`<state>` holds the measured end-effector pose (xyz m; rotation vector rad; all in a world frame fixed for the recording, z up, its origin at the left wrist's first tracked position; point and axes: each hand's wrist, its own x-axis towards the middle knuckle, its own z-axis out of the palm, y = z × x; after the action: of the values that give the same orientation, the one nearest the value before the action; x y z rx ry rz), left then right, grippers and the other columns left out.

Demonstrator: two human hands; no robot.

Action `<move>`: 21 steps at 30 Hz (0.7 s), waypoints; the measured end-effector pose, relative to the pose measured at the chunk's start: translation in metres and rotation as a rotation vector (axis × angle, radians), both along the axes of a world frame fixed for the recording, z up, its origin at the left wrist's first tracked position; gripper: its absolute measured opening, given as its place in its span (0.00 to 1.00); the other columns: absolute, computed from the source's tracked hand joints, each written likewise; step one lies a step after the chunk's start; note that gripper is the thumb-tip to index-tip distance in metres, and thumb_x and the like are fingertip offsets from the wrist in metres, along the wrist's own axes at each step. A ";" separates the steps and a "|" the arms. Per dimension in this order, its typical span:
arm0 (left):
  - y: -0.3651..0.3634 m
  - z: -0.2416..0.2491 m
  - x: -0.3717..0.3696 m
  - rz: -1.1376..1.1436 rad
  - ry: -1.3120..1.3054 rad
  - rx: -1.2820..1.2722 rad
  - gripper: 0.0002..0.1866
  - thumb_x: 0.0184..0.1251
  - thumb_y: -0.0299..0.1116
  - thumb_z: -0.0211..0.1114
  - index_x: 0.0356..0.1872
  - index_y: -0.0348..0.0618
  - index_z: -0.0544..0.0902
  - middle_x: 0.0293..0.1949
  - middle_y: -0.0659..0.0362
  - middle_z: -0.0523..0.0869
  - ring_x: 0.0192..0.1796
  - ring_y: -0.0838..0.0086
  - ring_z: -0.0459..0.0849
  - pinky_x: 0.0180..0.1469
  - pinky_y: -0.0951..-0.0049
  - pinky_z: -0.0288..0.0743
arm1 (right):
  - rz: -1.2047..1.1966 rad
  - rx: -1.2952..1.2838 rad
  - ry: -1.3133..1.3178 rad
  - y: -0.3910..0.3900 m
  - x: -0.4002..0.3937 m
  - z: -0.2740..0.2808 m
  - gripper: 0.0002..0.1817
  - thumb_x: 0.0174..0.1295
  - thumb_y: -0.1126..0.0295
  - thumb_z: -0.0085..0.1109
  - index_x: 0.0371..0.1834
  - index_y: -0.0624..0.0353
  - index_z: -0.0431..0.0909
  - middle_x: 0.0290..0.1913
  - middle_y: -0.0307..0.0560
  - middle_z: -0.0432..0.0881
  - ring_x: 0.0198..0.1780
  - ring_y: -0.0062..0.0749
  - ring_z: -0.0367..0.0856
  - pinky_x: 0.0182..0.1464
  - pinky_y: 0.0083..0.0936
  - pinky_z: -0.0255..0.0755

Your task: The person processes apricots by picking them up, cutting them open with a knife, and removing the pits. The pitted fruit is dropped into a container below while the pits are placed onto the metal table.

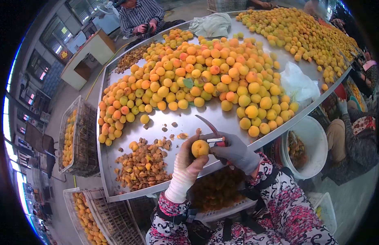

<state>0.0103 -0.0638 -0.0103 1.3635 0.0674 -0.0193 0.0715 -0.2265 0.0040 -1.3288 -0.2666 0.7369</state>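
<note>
My left hand point(184, 160), wrapped in white at the wrist and palm, closes its fingers round a yellow-orange apricot point(200, 148). Right beside it, my right hand point(237, 152) in a grey glove grips a curved knife point(207, 123) with a reddish handle. A short silver metal tube point(215, 140) juts from the same fist toward the fruit. Both hands are over the near edge of a metal table point(173, 121). Just left of them lies a heap of pits and small apricot scraps point(143, 165). A large pile of whole apricots point(189, 77) spreads beyond.
A white bucket point(316, 134) with fruit pieces inside stands at the right. Below the table edge is a crate of dark orange pieces point(218, 188). Crates of apricots point(77, 141) stand on the left. A person in a striped shirt point(140, 18) works across the table.
</note>
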 end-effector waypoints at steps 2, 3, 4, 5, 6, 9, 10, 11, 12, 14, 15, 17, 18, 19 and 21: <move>-0.002 0.000 -0.003 0.036 -0.033 0.030 0.29 0.52 0.19 0.60 0.59 0.37 0.64 0.53 0.56 0.72 0.48 0.75 0.74 0.52 0.77 0.69 | 0.002 0.019 0.017 0.000 0.000 -0.002 0.22 0.56 0.63 0.61 0.54 0.54 0.73 0.22 0.32 0.71 0.19 0.13 0.67 0.20 0.12 0.62; -0.003 -0.003 -0.003 0.036 -0.029 0.029 0.29 0.52 0.19 0.60 0.59 0.37 0.64 0.53 0.56 0.72 0.48 0.75 0.74 0.52 0.77 0.69 | 0.006 0.038 0.030 0.000 0.000 -0.003 0.21 0.56 0.63 0.60 0.53 0.55 0.74 0.22 0.32 0.71 0.20 0.13 0.68 0.20 0.12 0.62; -0.006 -0.008 -0.001 0.112 -0.083 0.094 0.28 0.53 0.19 0.60 0.58 0.38 0.65 0.50 0.57 0.72 0.47 0.76 0.73 0.50 0.77 0.70 | 0.007 0.038 0.031 0.002 -0.001 -0.006 0.21 0.56 0.63 0.60 0.53 0.55 0.74 0.22 0.32 0.71 0.20 0.13 0.68 0.20 0.12 0.62; -0.007 -0.012 0.001 0.187 -0.140 0.159 0.28 0.53 0.19 0.59 0.58 0.40 0.65 0.47 0.58 0.72 0.46 0.77 0.72 0.48 0.78 0.70 | -0.057 -0.003 0.044 0.007 -0.002 -0.010 0.20 0.56 0.62 0.60 0.52 0.56 0.74 0.22 0.33 0.71 0.19 0.14 0.68 0.19 0.12 0.62; -0.007 -0.014 0.004 0.228 -0.197 0.226 0.29 0.54 0.17 0.58 0.59 0.39 0.63 0.48 0.57 0.72 0.47 0.75 0.73 0.49 0.77 0.70 | -0.122 -0.043 0.055 0.010 -0.003 -0.011 0.20 0.57 0.62 0.60 0.51 0.56 0.73 0.22 0.33 0.72 0.19 0.14 0.68 0.19 0.13 0.62; -0.012 -0.015 0.005 0.307 -0.287 0.487 0.28 0.55 0.18 0.59 0.59 0.38 0.62 0.48 0.56 0.71 0.47 0.74 0.73 0.52 0.75 0.69 | -0.139 0.039 0.153 0.012 -0.008 -0.005 0.19 0.58 0.61 0.59 0.50 0.58 0.73 0.22 0.34 0.72 0.18 0.15 0.68 0.18 0.14 0.62; -0.011 -0.021 0.006 0.334 -0.367 0.711 0.28 0.56 0.19 0.59 0.59 0.39 0.62 0.47 0.56 0.72 0.48 0.72 0.73 0.53 0.72 0.69 | -0.139 0.050 0.171 0.012 -0.006 -0.009 0.20 0.57 0.60 0.59 0.50 0.58 0.72 0.22 0.35 0.72 0.16 0.17 0.68 0.16 0.15 0.61; -0.012 -0.022 0.003 0.329 -0.366 0.709 0.28 0.56 0.19 0.59 0.59 0.39 0.62 0.47 0.56 0.72 0.48 0.72 0.73 0.53 0.72 0.69 | -0.143 0.049 0.173 0.009 -0.003 -0.008 0.20 0.57 0.60 0.59 0.50 0.58 0.72 0.22 0.35 0.72 0.16 0.17 0.68 0.16 0.15 0.61; -0.014 -0.022 0.001 0.277 -0.347 0.582 0.28 0.56 0.19 0.59 0.59 0.38 0.62 0.47 0.56 0.72 0.48 0.71 0.73 0.54 0.71 0.68 | -0.157 0.068 0.225 0.007 0.001 -0.005 0.20 0.57 0.60 0.60 0.50 0.57 0.73 0.21 0.35 0.72 0.16 0.16 0.68 0.16 0.15 0.60; -0.007 -0.028 -0.004 0.177 -0.200 0.301 0.27 0.56 0.22 0.61 0.58 0.38 0.63 0.43 0.55 0.75 0.42 0.74 0.77 0.46 0.72 0.72 | -0.219 0.121 0.271 0.006 0.003 -0.008 0.20 0.56 0.58 0.61 0.47 0.57 0.75 0.19 0.36 0.71 0.15 0.17 0.66 0.16 0.14 0.58; -0.008 -0.028 -0.004 0.174 -0.199 0.301 0.27 0.56 0.22 0.61 0.58 0.38 0.63 0.43 0.55 0.75 0.42 0.74 0.77 0.46 0.72 0.72 | -0.222 0.123 0.271 0.006 0.003 -0.009 0.20 0.56 0.58 0.61 0.47 0.57 0.75 0.19 0.36 0.71 0.15 0.17 0.66 0.16 0.14 0.58; -0.009 -0.024 -0.004 0.152 -0.272 0.221 0.27 0.58 0.21 0.58 0.60 0.40 0.62 0.44 0.55 0.75 0.43 0.76 0.76 0.47 0.73 0.71 | -0.187 0.065 0.218 0.008 0.005 -0.011 0.18 0.56 0.57 0.61 0.45 0.57 0.75 0.18 0.36 0.71 0.14 0.17 0.66 0.16 0.15 0.58; -0.012 -0.021 -0.004 0.159 -0.258 0.156 0.26 0.58 0.21 0.57 0.60 0.39 0.64 0.45 0.55 0.74 0.46 0.74 0.75 0.50 0.73 0.69 | -0.189 0.074 0.253 0.008 0.003 -0.012 0.18 0.57 0.57 0.60 0.44 0.58 0.74 0.19 0.36 0.72 0.15 0.17 0.67 0.17 0.14 0.60; -0.011 -0.022 -0.003 0.160 -0.255 0.156 0.26 0.58 0.21 0.57 0.60 0.39 0.64 0.45 0.55 0.74 0.46 0.74 0.75 0.50 0.73 0.69 | -0.187 0.073 0.257 0.010 0.001 -0.014 0.18 0.57 0.57 0.60 0.44 0.58 0.74 0.19 0.36 0.72 0.15 0.17 0.67 0.17 0.14 0.60; -0.005 -0.027 0.000 0.136 -0.220 0.315 0.26 0.57 0.20 0.55 0.60 0.36 0.64 0.50 0.55 0.71 0.51 0.71 0.72 0.57 0.69 0.65 | -0.242 0.136 0.262 0.015 -0.001 -0.016 0.19 0.58 0.57 0.59 0.44 0.60 0.73 0.20 0.36 0.72 0.17 0.16 0.68 0.18 0.14 0.61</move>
<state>0.0102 -0.0689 -0.0375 1.6648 -0.0233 0.2651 0.0701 -0.2114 -0.0122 -1.0987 0.0526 0.6666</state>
